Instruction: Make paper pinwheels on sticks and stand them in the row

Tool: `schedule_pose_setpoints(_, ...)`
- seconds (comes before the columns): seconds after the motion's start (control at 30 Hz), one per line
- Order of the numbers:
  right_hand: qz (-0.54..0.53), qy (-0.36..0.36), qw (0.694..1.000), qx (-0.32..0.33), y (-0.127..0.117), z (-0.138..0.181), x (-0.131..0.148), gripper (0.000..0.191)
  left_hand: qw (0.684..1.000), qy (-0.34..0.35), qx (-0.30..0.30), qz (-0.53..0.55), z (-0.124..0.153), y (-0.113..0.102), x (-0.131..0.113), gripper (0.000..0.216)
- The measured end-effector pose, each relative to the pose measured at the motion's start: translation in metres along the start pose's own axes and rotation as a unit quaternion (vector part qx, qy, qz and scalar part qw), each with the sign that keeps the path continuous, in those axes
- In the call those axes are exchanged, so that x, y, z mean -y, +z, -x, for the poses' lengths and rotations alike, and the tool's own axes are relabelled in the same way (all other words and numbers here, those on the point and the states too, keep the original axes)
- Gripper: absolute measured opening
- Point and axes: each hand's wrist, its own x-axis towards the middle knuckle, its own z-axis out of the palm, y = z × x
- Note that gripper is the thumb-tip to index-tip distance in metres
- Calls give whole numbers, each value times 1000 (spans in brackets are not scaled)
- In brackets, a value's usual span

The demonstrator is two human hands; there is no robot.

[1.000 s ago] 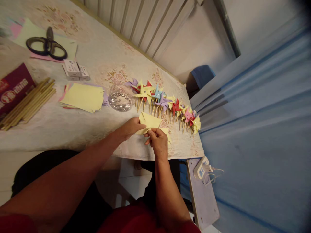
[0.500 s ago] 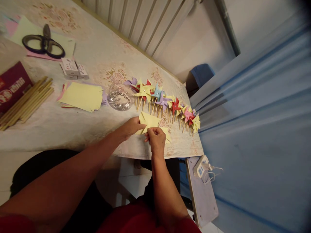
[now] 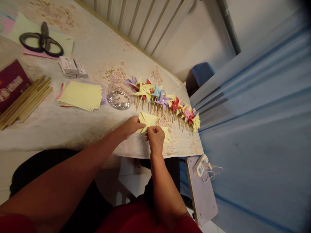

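Note:
A yellow sheet of pinwheel paper [image 3: 147, 118] with cut corners is held just above the table's front edge. My left hand [image 3: 131, 127] is closed on its left side, with the thumb lying over the paper. My right hand [image 3: 155, 134] pinches at the sheet's lower right part, fingers curled in; the exact spot between the fingertips is hidden. Partly behind the right hand, another piece of yellow paper [image 3: 167, 135] lies on the cloth. Beyond the hands stands a row of finished paper pinwheels [image 3: 163, 101] on sticks, in yellow, red, blue, purple and pink.
Left of the pinwheels sits a clear tub of small metal fasteners [image 3: 119, 98]. Further left are stacked paper sheets [image 3: 81, 94], small white boxes [image 3: 70, 66], scissors [image 3: 43, 42], wooden sticks [image 3: 29, 100] and a maroon box [image 3: 12, 84]. A power strip [image 3: 200, 165] rests on a stool at right.
My right hand has shifted very slightly to the left, and the right part of the yellow sheet has moved a little with it. My left hand keeps its hold.

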Motion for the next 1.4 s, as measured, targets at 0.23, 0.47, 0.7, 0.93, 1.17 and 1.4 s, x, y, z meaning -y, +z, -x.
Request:
schedule_pose_setpoints(0.23, 0, -7, 1000, 4, 1, -1, -2, 11, 1000, 0, 0, 3, 1, 1, -3, 30)
schedule_pose_setpoints(0.47, 4, -6, 1000, 10, 0, 1, -1, 11, 1000, 6, -5, -2, -1, 1, 0, 28)
schedule_pose_setpoints(0.7, 41, -99, 991, -82, -27, -20, 0, 23, 1000, -1, 5, -13, -3, -4, 0, 29)
schedule_pose_setpoints(0.93, 80, -141, 974, 160, -68, -65, 25, 41, 993, -15, 75, -90, -1, -10, -4, 32)
schedule_pose_setpoints(1.17, 124, -36, 910, 394, -58, -74, 21, 25, 970, -30, 155, -185, 2, -9, -7, 32)
schedule_pose_setpoints(1.4, 154, -13, 905, 396, -43, -65, 19, 17, 973, -9, 131, -188, 1, -11, -5, 33)
